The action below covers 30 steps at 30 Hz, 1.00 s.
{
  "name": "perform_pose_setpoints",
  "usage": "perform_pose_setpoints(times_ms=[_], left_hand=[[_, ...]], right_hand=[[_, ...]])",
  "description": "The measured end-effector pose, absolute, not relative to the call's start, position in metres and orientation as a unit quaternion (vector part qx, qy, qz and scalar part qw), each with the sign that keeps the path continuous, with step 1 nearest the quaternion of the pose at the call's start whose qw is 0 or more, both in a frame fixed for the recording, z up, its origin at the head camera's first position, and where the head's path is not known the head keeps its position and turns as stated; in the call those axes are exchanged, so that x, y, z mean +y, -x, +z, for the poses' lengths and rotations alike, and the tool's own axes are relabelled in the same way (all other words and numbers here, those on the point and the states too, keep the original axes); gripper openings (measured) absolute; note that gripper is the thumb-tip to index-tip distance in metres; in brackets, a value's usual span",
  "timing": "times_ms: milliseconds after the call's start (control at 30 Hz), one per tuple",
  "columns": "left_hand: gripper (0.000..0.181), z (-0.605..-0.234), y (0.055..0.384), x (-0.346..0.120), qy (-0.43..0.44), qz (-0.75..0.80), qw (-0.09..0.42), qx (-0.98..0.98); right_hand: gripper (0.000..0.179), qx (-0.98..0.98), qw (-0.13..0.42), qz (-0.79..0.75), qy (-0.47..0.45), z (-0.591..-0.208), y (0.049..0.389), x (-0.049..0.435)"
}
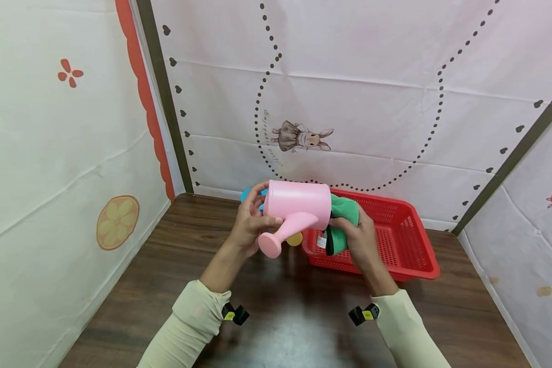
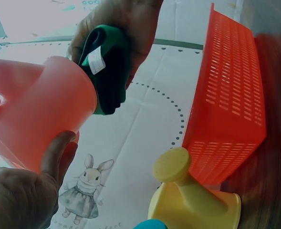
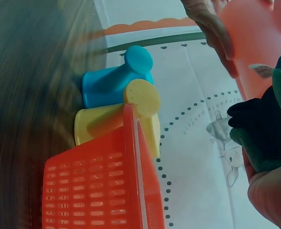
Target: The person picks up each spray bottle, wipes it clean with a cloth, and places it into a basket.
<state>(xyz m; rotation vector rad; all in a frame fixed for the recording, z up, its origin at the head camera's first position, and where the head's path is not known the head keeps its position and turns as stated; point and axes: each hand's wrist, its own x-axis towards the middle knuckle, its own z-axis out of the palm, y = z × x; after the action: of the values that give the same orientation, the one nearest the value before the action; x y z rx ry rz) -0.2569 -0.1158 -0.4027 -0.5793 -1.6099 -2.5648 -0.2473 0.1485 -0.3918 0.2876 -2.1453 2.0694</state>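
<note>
A pink toy watering can [image 1: 299,199] is held up on its side above the table, its round sprinkler head toward me. My left hand [image 1: 249,222] grips it at the left end, thumb on the near side and fingers behind. In my right hand [image 1: 365,240] is a green cloth [image 1: 345,212] with a black underside and a white tag [image 2: 96,60]. That hand pinches the cloth against the can's right end, at the base. The left wrist view shows the cloth bunched beside the can's rim; the right fingertips are partly hidden behind it.
A red perforated basket [image 1: 409,240] stands on the dark wooden table [image 1: 188,255] at the right. Left of it are a yellow watering can [image 3: 97,121] and a blue watering can [image 3: 104,86]. Printed cloth walls [image 1: 363,102] enclose the back and sides.
</note>
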Motion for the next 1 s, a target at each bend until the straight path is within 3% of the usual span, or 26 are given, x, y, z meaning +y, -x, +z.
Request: perform_pose_setpoints(times_ms=[333, 567, 1000], left_hand=[[0.091, -0.4, 0.264, -0.118, 0.17, -0.843, 0.04, -0.508], [0.089, -0.402, 0.268, -0.118, 0.18, -0.838, 0.025, -0.514], [0.091, -0.412, 0.264, -0.12, 0.198, -0.839, -0.007, -0.507]], right_hand=[[0.047, -0.713, 0.132, 0.674, -0.139, -0.38, 0.233, 0.147], [0.045, -0.72, 0.16, 0.661, -0.139, -0.368, 0.242, 0.149], [0.043, -0.714, 0.13, 0.682, -0.093, -0.373, 0.267, 0.144]])
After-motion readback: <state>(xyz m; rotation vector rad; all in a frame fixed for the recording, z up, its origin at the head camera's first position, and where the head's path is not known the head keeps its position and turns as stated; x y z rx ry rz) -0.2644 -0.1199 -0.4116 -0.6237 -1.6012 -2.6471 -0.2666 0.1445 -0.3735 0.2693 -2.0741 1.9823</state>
